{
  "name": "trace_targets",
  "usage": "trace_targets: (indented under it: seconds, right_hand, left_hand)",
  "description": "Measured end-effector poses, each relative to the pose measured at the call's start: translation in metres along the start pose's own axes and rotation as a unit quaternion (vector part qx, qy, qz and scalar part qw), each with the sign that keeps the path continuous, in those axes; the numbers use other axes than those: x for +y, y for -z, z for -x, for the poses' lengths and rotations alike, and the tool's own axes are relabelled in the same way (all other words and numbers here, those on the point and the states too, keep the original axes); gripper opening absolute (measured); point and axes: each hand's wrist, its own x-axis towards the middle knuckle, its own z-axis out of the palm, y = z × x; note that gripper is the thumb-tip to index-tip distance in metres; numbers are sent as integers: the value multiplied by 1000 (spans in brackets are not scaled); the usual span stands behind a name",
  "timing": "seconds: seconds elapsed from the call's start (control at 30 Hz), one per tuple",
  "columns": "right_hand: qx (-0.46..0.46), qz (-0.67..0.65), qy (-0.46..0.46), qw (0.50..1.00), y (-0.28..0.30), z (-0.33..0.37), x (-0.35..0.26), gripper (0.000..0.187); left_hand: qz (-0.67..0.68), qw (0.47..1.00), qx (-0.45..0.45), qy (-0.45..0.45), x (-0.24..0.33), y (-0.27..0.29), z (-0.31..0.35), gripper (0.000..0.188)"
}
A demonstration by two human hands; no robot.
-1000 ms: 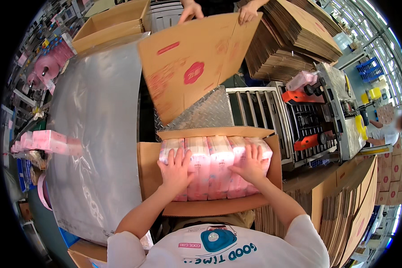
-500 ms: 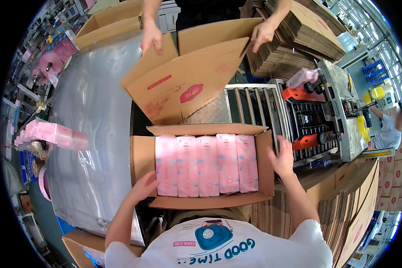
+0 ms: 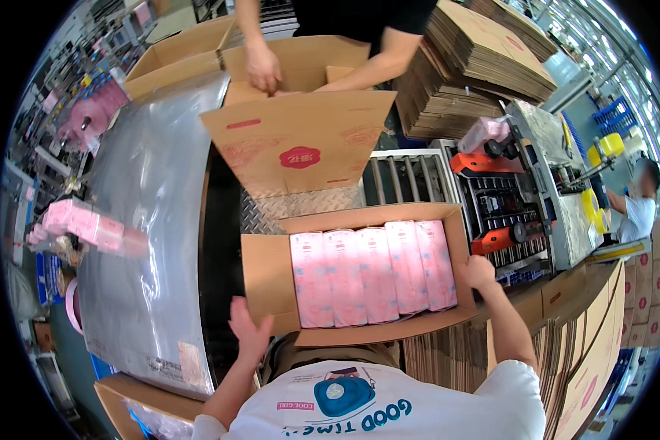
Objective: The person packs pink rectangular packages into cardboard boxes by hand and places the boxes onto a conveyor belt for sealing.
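Observation:
In front of me is an open cardboard carton point(image 3: 268, 277) holding a row of several pink plastic-wrapped packs point(image 3: 372, 275). It sits slightly askew, its flaps spread outward. At its right end my right hand point(image 3: 480, 273) is closed around the carton's edge. My left hand point(image 3: 249, 330) is off the lower left corner, fingers spread and nothing in them. Across from me, a co-worker's hand point(image 3: 263, 68) reaches into a second carton point(image 3: 345, 136), whose printed front flap faces me. The co-worker's other hand is mostly hidden behind that flap.
A smooth metal sheet point(image 3: 143, 220) with pink packs point(image 3: 88, 224) lies to the left. Metal rollers point(image 3: 400, 178) lead right to a taping machine with orange parts point(image 3: 491, 165). Flattened cartons are stacked at far right point(image 3: 462, 81) and near right point(image 3: 565, 337). Another person point(image 3: 638, 202) is farther right.
The packed carton has shifted right and turned a little. My right hand has closed on its end; my left hand has come away from the packs. The co-worker's carton has swung upright, hands now inside.

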Motion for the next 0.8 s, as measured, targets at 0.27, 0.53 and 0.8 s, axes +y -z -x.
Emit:
trace_targets:
  seconds: [0.27,0.53,0.8]
  right_hand:
    - [-253,-146,185,938,-33,38,-14,78]
    - [-449,175,145,864,59,12,-90,99]
    - [162,-272,-131,939,-129,11,-14,114]
  left_hand:
    - [86,921,-290,-243,102,-25,-52,73]
    - [-21,816,-501,-288,95,-73,-111,58]
    - [294,942,-161,36,113,-62,-210,32]
